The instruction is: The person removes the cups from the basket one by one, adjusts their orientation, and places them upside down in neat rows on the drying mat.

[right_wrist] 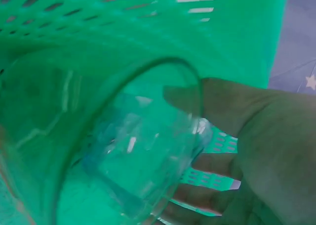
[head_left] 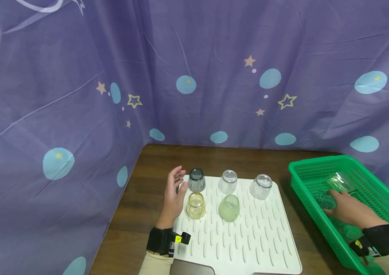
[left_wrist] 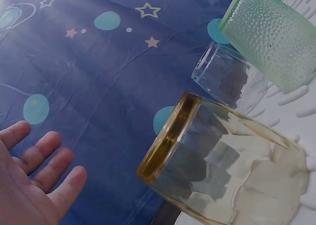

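My left hand [head_left: 175, 194] is held up beside the white ridged mat [head_left: 249, 244], fingers apart and holding nothing. Closest to it are a dark grey glass [head_left: 197, 180] and an amber-tinted glass [left_wrist: 232, 165], whose thick base faces up. A green dimpled glass [left_wrist: 271, 37] and two clear glasses, one at the back middle [head_left: 228, 181] and one at the back right [head_left: 260, 187], also stand on the mat. Inside the green basket [head_left: 302, 198], my right hand [head_left: 350, 210] has thumb and fingers at a clear glass [right_wrist: 123, 136]; I cannot tell whether they grip it.
The basket stands on the brown wooden table [head_left: 125, 229], right of the mat. Another clear glass [head_left: 340, 181] lies toward the basket's far end. A purple curtain [head_left: 215, 95] with stars and blue spots hangs behind the table and along its left side.
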Demonstrator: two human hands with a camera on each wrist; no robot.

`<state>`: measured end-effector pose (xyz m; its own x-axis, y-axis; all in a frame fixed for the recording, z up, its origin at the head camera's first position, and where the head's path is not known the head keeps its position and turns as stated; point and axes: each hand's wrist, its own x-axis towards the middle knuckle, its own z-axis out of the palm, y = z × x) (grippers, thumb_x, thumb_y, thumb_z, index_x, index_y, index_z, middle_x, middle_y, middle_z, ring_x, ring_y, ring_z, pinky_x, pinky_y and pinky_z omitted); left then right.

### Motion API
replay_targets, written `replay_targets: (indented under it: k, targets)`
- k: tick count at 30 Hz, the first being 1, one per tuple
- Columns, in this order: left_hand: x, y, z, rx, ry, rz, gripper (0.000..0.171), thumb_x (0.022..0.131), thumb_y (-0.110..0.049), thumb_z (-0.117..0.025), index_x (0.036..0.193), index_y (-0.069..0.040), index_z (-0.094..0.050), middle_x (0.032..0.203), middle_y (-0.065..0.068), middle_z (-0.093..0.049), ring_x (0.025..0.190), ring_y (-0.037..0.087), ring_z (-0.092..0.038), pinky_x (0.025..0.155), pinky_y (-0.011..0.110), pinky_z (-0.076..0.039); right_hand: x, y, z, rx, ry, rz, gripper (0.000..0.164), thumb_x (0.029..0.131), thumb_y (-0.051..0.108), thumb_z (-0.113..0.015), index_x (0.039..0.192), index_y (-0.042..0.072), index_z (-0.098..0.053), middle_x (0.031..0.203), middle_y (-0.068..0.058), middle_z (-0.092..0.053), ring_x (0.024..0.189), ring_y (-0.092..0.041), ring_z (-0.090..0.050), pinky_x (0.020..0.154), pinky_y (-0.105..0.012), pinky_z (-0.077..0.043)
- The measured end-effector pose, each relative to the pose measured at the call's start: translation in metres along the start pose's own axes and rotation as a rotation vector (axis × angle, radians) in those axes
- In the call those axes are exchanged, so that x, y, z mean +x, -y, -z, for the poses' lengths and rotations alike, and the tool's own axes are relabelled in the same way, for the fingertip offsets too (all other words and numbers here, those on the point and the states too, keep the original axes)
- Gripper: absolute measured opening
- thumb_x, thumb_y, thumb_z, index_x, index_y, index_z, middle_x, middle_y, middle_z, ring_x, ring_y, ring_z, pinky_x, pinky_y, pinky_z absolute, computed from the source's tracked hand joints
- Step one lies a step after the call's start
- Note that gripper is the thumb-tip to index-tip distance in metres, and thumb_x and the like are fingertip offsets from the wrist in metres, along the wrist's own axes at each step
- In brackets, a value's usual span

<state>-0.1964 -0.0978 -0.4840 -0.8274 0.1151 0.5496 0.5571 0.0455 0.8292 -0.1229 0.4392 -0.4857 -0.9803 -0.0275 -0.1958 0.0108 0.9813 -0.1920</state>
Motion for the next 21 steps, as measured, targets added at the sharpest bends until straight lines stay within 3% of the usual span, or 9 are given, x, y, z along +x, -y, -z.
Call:
replay_targets:
  k: [5,9,14,17,21]
  targets:
    - [0.001,0.001,0.000,0.001,-0.009,-0.012,0.053,0.100,0.000,-0.053,0.147,0.017,-0.036,0.134,0.033,-0.051,0.128,0.056,-0.048,0.110,0.055,-0.044,0.004,-0.007,-0.002,-0.002,0.011,0.001,0.081,0.087,0.042,-0.081,0.134,-0.016,-0.050,0.120,-0.049,-0.050,0.098,-0.058,-0.060,0.071,-0.058,-0.053]
    - [0.001,0.003,-0.001,-0.002,-0.003,-0.005,0.053,0.099,0.001,-0.053,0.146,0.018,-0.035,0.134,0.034,-0.051,0.127,0.051,-0.049,0.107,0.068,-0.040,0.006,-0.011,-0.003,-0.003,-0.037,0.042,0.071,0.085,0.031,-0.084,0.128,-0.017,-0.054,0.112,-0.041,-0.060,0.093,-0.052,-0.064,0.071,-0.057,-0.054]
    - [-0.002,0.027,-0.002,0.002,-0.014,-0.008,0.055,0.099,0.002,-0.053,0.149,0.013,-0.034,0.136,0.033,-0.051,0.128,0.045,-0.049,0.106,0.071,-0.038,0.009,-0.014,-0.004,0.001,-0.085,0.070,0.061,0.083,0.023,-0.085,0.122,-0.016,-0.058,0.104,-0.031,-0.067,0.084,-0.044,-0.067,0.069,-0.054,-0.055]
    - [-0.004,0.041,-0.001,0.003,-0.013,-0.007,0.056,0.099,-0.001,-0.053,0.152,0.007,-0.035,0.138,0.027,-0.052,0.130,0.041,-0.050,0.108,0.067,-0.040,0.011,-0.015,-0.002,0.018,-0.063,0.055,0.066,0.084,0.029,-0.084,0.126,-0.016,-0.057,0.108,-0.033,-0.066,0.086,-0.045,-0.067,0.069,-0.054,-0.055]
    - [-0.005,0.046,0.000,-0.003,0.009,0.006,0.056,0.101,-0.010,-0.055,0.153,0.000,-0.037,0.140,0.023,-0.053,0.131,0.041,-0.050,0.110,0.061,-0.042,0.011,-0.019,0.001,0.056,-0.006,0.025,0.074,0.087,0.037,-0.081,0.130,-0.017,-0.054,0.109,-0.034,-0.066,0.087,-0.045,-0.067,0.068,-0.054,-0.054]
